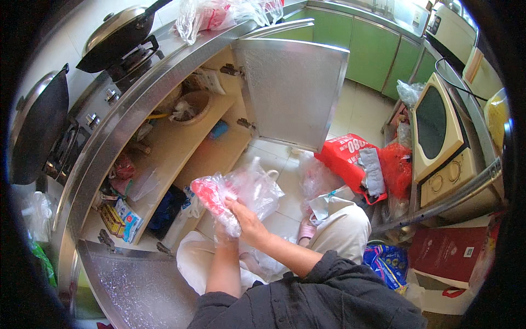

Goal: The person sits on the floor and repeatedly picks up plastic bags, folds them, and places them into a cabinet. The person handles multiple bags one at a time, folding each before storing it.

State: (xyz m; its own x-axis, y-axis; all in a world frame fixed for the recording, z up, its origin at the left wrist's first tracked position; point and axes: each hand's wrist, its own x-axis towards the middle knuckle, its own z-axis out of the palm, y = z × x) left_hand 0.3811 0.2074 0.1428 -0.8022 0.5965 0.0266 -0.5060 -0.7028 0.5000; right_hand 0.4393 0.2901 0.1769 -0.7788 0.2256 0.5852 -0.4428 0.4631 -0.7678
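Observation:
Before my chest I hold a crumpled clear plastic bag with red print (pixel 207 195). My right hand (pixel 247 222) presses on it from the right, thumb on top. Beneath the bundle, my left hand (pixel 226 233) is mostly covered by the film, its fingers hidden. Another crumpled clear bag (pixel 259 189) spreads out just beyond my right hand; whether the two are joined cannot be told. To the left is an open cabinet with a wooden shelf (pixel 197 133), holding a round basket (pixel 197 109), bags and small boxes (pixel 113 220).
Open cabinet doors stand beyond (pixel 291 90) and at the near left (pixel 135 283). A red bag (pixel 345 160) and clear bags (pixel 316 177) lie on the tiled floor. On a right-hand rack sits a microwave oven (pixel 444 140). Two lidded woks (pixel 119 37) are on the stove.

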